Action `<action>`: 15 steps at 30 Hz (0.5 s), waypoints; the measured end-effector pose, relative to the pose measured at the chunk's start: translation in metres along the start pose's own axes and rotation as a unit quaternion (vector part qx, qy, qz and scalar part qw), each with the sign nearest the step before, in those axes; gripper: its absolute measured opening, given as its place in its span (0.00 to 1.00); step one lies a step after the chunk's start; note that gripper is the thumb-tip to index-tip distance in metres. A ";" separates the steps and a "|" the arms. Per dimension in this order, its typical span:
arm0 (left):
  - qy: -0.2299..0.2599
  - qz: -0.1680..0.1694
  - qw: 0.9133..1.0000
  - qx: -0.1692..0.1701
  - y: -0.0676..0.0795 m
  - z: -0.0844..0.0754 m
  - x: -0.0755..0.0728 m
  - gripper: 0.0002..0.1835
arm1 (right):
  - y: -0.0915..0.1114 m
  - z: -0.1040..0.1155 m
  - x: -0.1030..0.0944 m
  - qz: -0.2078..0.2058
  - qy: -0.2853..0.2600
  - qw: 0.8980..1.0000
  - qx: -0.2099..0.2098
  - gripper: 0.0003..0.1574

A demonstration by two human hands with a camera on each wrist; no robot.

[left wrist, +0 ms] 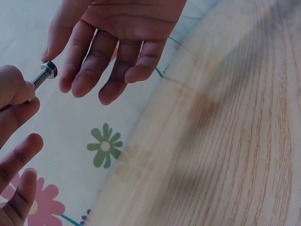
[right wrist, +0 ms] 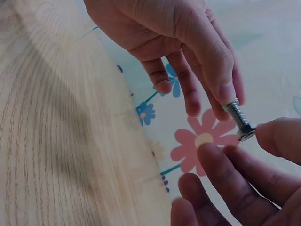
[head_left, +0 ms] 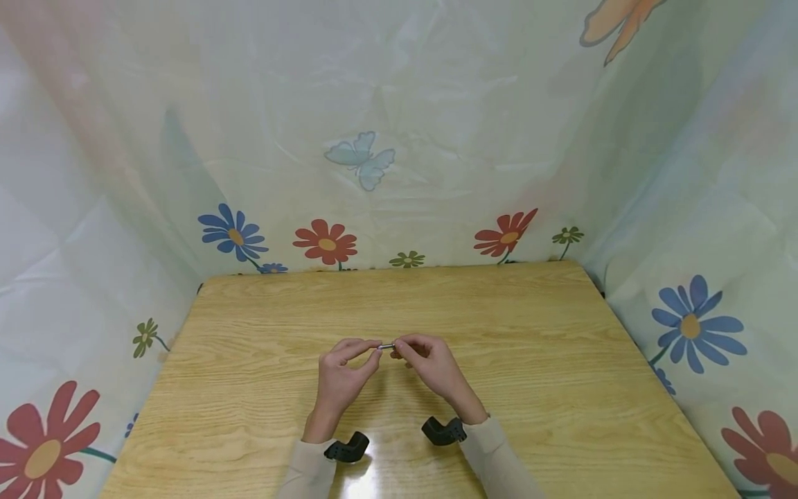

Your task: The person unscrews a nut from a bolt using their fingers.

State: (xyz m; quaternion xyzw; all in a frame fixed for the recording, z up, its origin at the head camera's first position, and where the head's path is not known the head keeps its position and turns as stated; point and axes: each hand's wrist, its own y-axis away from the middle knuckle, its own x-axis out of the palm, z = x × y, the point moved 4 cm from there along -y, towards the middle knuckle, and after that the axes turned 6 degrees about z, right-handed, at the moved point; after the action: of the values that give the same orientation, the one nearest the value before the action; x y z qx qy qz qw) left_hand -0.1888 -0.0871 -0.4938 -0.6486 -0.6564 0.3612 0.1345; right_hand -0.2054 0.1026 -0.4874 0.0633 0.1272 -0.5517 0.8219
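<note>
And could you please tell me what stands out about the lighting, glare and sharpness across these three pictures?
Head view: white glare low in the frame on the light yellowish wooden tabletop; left wrist view: dimmer, with a broad soft-edged shadow across the wood; right wrist view: likewise dim and soft-shadowed, though the silver threaded metal bolt shows clearly.

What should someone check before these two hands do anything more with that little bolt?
1. Left hand has the bolt by its threaded end: ok, pinched between thumb and finger.
2. Right hand gripping the hex end firmly: not ok, the thumb meets it but the fingers look apart from it.
3. Bolt raised off the table: ok.
4. Sleeves away from the bolt: ok.
5. Hex end is a separate nut, not the bolt's head: cannot tell.
</note>
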 end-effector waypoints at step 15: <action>0.008 0.031 0.999 -0.036 0.002 0.005 0.001 0.08 | 0.000 -0.001 0.001 0.009 -0.006 1.000 -0.009 0.15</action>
State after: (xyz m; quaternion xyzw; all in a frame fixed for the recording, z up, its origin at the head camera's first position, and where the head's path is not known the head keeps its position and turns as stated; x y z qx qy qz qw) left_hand -0.1910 -0.0879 -0.4985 -0.6761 -0.6474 0.3358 0.1053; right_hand -0.2054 0.1017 -0.4884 0.0539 0.1265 -0.5438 0.8279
